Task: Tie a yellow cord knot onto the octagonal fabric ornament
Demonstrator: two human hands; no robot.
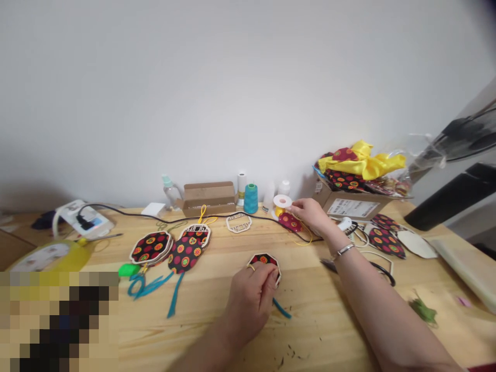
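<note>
My left hand rests on the wooden table with its fingers closed on a small octagonal fabric-covered piece, black with red and yellow dots; a teal cord trails from under the hand. My right hand reaches far across the table, fingers pinched by a red fabric piece and a yellow cord, next to a white spool. A bracelet sits on the right wrist.
Finished dotted fabric ornaments with teal tassels lie at left. A wooden lattice frame, a teal thread cone, a small cardboard box, and a box of fabric scraps line the wall. A power strip lies at left.
</note>
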